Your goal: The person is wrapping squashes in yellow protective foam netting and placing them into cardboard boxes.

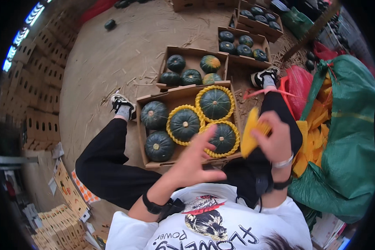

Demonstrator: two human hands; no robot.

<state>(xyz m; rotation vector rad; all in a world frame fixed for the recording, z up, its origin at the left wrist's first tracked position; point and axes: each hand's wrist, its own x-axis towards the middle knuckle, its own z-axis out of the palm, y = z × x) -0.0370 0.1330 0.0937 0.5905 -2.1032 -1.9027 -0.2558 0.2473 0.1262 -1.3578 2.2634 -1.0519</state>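
Observation:
An open cardboard box (155,165) sits between my legs with several dark green pumpkins inside. Three of them, including a pumpkin (184,124) near the middle, have yellow foam nets around their sides. On the box's left side, an upper pumpkin (154,115) and a lower pumpkin (159,146) are bare. My left hand (193,160) hovers over the box's near edge, its fingers apart and nothing in them. Slightly blurred, my right hand (274,136) grips a flattened yellow foam net (251,132) above my right thigh, to the right of the box.
Beyond lie a second box (166,56) of pumpkins and a third box (266,43). At right, a green sack (350,125) spills yellow foam nets (316,143) beside a red bag (299,85). Stacked cartons (41,125) line the left. One loose pumpkin (110,24) rests on the floor.

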